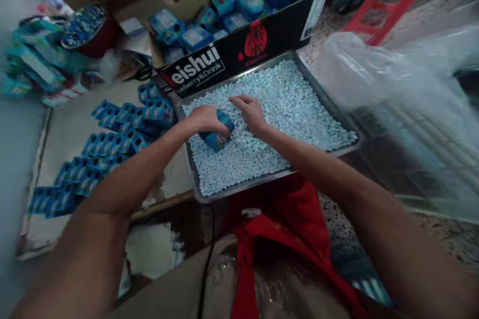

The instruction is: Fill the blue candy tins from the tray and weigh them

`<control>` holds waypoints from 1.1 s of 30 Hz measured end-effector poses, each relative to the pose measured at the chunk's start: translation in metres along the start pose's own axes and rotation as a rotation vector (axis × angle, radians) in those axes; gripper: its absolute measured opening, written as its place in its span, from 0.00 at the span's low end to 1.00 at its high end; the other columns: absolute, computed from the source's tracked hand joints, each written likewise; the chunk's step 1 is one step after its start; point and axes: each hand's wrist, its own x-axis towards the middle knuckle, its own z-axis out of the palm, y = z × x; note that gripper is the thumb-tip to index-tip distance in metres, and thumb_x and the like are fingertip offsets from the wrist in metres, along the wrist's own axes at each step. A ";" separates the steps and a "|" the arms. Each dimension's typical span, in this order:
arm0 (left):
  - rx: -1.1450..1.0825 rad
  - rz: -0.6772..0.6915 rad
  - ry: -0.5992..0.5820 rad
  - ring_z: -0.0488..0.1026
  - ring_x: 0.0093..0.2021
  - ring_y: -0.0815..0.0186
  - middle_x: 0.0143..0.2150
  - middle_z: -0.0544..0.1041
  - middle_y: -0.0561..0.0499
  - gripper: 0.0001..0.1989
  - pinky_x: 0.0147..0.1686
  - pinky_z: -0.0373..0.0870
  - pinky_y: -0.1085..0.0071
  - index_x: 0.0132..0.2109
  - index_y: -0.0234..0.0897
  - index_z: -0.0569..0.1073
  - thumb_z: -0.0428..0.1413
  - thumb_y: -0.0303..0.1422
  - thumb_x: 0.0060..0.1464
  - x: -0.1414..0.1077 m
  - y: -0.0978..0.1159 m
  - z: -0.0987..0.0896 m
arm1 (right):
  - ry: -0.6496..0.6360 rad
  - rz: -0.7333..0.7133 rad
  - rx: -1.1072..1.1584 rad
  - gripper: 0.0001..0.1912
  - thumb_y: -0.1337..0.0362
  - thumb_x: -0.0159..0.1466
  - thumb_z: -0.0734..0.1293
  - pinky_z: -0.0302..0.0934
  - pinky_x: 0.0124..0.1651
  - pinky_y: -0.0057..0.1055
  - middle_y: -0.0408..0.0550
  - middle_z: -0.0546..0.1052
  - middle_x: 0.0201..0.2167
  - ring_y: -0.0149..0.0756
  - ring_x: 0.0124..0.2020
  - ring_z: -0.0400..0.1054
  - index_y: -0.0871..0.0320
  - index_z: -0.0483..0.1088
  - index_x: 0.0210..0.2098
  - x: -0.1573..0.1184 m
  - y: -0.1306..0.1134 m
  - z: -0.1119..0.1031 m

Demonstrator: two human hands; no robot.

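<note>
Clasping with the left hand point(206, 118), seen here in the head view, a tilted blue box point(216, 142), with fingers and thumb closed round it. Holding it just inside the left edge of a metal tray point(243, 187), roughly midway between near and far corners, low over a spread of pale blue-white pellets point(284, 92). Touching them or hovering just clear, cannot tell.

Now across to the right hand point(251, 112)! Cupping it over the pellets, just beside the box, with fingers bent together and pointing toward the tray's far left corner. Pinching any pellets or only touching them, cannot tell from this angle.

Up to the tray's far edge: running close along it, a black carton point(282, 35) with white lettering and a red emblem, loaded with more blue packages point(250, 5). Over to the left now: lined up in slanting rows on the pale worktop point(77, 119), small blue boxes point(108, 144), stretching from near its left edge toward its far right corner. Beyond them, at the worktop's far edge, a dark red bowl point(99, 42) heaped with small blue pieces. Off past the tray's right edge, crumpled clear plastic point(359, 70).
</note>
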 end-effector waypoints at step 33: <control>-0.723 0.288 0.854 0.82 0.58 0.42 0.54 0.84 0.45 0.44 0.57 0.80 0.53 0.58 0.42 0.74 0.83 0.47 0.38 -0.012 -0.030 0.067 | -0.170 -0.026 0.326 0.33 0.30 0.74 0.67 0.68 0.40 0.36 0.46 0.73 0.32 0.36 0.34 0.70 0.52 0.73 0.32 0.016 -0.105 0.050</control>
